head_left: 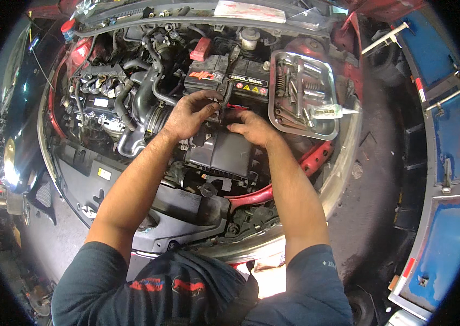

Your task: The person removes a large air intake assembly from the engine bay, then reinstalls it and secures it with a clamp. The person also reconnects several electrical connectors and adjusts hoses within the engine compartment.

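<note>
Both my hands are between the black car battery (197, 81) and the black air filter box (220, 152). The fingers of my left hand (191, 115) are bent in a pinch beside a dark metal hold-down strap (229, 92) that crosses the battery; whatever they grip is too small to make out. Just to the right, my right hand (252, 128) has its fingers curled down behind the filter box, thumb toward the left hand. Its fingertips are partly hidden, and so is anything in them. A red terminal cover (201, 49) sits on the battery's far left.
A metal tray (331, 89) of bolts, sockets and springs, with a white tube (327, 112) on it, stands right of the battery. The engine (102, 103) and a ribbed intake hose (158, 117) lie left. Blue cabinets (447, 136) line the right side; another car (15, 146) is at left.
</note>
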`<state>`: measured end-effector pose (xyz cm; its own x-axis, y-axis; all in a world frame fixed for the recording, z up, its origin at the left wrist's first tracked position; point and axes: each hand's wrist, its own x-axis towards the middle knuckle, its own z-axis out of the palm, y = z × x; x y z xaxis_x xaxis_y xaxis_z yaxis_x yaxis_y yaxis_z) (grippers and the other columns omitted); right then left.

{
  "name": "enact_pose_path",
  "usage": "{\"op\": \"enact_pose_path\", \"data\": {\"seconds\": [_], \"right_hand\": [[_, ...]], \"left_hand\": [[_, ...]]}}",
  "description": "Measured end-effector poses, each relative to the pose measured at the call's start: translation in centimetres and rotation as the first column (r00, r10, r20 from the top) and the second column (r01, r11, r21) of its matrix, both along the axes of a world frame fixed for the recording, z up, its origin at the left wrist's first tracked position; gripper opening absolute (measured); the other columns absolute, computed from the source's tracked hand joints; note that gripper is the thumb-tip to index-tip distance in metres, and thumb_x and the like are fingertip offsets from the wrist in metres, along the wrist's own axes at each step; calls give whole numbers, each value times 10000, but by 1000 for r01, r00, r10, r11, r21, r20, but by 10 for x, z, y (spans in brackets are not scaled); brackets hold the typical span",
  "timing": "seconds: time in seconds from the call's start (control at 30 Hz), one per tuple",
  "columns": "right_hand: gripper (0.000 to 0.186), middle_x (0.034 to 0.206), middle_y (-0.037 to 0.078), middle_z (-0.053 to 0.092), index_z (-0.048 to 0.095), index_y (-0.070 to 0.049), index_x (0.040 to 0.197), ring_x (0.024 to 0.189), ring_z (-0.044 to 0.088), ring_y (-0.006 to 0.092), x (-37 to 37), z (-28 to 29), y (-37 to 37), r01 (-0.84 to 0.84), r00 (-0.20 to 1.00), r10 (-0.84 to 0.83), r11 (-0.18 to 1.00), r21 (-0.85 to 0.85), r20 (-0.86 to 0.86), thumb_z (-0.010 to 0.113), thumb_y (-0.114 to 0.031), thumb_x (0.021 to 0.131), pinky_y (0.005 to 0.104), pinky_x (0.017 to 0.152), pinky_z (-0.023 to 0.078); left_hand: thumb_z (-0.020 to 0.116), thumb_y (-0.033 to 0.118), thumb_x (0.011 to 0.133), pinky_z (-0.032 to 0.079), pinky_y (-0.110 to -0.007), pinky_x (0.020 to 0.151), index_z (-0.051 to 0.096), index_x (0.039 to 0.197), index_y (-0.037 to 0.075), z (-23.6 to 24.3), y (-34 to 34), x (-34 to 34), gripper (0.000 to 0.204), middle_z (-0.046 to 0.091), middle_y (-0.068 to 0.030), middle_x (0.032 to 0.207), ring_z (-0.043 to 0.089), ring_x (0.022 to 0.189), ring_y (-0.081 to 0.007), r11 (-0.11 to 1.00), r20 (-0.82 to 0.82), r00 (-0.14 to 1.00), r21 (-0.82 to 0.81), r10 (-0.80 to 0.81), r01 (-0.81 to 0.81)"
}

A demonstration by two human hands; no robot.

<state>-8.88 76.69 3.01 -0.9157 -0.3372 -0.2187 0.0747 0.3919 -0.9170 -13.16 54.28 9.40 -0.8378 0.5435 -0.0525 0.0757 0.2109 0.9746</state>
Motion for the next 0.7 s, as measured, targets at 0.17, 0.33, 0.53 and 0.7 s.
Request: {"op": "enact_pose_path", "data": {"seconds": [0.17, 0.33, 0.53, 0.7], "right_hand": [[465, 1138, 205, 700, 648, -9, 1258, 1137, 636, 344, -8, -15, 3, 154, 986, -146, 982, 106, -84, 661, -341, 933, 421, 1019, 452], [374, 1176, 154, 703, 664, -7, 1219, 1126, 634, 269, -7, -13, 10, 142, 986, -139, 990, 18, -96, 631, -286, 973, 383, 1006, 457], [325, 1166, 139, 708, 675, -10, 1198, 1098, 643, 268, -1, 5, 8, 118, 988, -131, 984, -136, -85, 631, -200, 938, 374, 1003, 459], [338, 1162, 158, 706, 682, -15, 1188, 1084, 647, 270, 0, 0, 9, 115, 991, -122, 986, -119, -55, 603, -96, 870, 378, 1017, 456]], "left_hand": [[706, 198, 929, 548, -352, 900, 575, 1333, 9, 12, 1, -6, 464, 733, -131, 1046, 701, 1011, -209, 992, -238, 968, -115, -76, 50], [764, 327, 855, 558, -377, 849, 552, 1328, -31, 26, 23, -22, 630, 717, -210, 1058, 720, 956, -294, 927, -459, 876, -374, -150, -37], [791, 387, 824, 555, -397, 903, 694, 1111, -16, 28, 48, -29, 505, 735, -197, 998, 720, 975, -295, 884, -421, 904, -389, 79, -259], [786, 292, 855, 529, -363, 856, 699, 1124, -13, 30, 42, -20, 416, 744, -142, 1009, 695, 909, -211, 901, -238, 971, -422, -5, -99]]}}
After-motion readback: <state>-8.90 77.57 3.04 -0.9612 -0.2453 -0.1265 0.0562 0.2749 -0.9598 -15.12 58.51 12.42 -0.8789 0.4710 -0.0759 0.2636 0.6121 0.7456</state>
